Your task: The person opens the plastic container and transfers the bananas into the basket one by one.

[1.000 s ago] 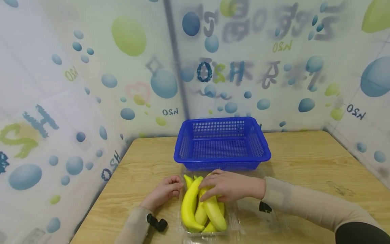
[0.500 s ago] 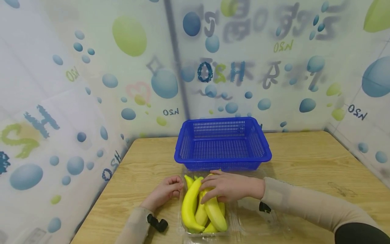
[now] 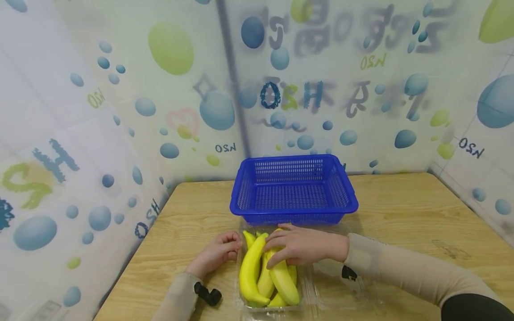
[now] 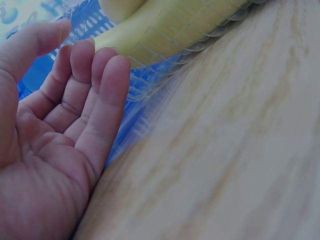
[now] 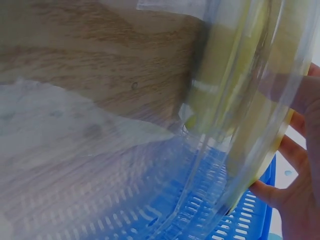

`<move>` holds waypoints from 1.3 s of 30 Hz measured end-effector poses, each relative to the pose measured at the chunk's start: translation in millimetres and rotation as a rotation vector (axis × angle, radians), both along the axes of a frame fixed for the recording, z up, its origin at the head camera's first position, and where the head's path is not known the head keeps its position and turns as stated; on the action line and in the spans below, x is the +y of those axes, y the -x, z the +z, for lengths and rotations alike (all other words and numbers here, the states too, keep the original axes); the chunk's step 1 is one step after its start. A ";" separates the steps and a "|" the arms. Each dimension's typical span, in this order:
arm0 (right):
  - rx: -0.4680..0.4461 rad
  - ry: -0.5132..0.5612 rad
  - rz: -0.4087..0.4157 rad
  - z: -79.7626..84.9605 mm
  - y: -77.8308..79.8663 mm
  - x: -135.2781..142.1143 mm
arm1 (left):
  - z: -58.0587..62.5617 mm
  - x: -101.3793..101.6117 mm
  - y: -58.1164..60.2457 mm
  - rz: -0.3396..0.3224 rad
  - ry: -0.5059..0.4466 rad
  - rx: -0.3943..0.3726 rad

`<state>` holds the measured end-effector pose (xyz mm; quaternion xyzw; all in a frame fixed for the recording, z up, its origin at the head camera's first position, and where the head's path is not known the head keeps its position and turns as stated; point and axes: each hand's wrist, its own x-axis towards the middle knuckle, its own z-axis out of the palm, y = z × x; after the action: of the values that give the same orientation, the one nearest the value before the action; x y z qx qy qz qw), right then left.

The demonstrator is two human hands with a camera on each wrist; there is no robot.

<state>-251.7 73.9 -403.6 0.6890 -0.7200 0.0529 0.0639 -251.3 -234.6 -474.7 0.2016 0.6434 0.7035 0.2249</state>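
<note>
A clear plastic container (image 3: 307,287) with a hinged lid (image 3: 335,287) folded open to the right lies on the table, its tray filled with several yellow bananas (image 3: 250,278). My right hand (image 3: 303,243) comes over the tray from the right and grips the upper end of the top banana (image 3: 286,285), thumb on the near side. In the right wrist view the lid's clear plastic covers part of the scene, with the fingers (image 5: 295,150) behind it. At the tray's left rim, my left hand (image 3: 217,252) pinches the edge between thumb and bent fingers (image 4: 112,85).
Right behind the container stands a blue mesh basket (image 3: 293,210) with nothing in it. The wooden table (image 3: 401,205) meets patterned curtain walls (image 3: 168,111) at the back and sides. A black wrist camera (image 3: 208,294) sits on the left sleeve.
My right thumb has shifted slightly to the right on the top banana. The left hand, the container and the basket stay put.
</note>
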 end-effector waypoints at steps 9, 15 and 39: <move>0.015 0.010 0.001 2.8 1.0 1.2 | 2.1 1.2 -0.3 0.003 0.003 0.000; 0.023 0.029 0.007 5.5 1.3 1.7 | 2.7 1.9 1.2 0.001 0.003 0.003; 0.050 0.056 -0.009 24.5 -3.2 3.5 | -2.3 -0.5 0.8 -0.001 0.020 0.008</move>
<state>-248.4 77.4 -379.1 0.6849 -0.7194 0.0556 0.1015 -252.1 -235.1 -477.0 0.2023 0.6510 0.6962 0.2247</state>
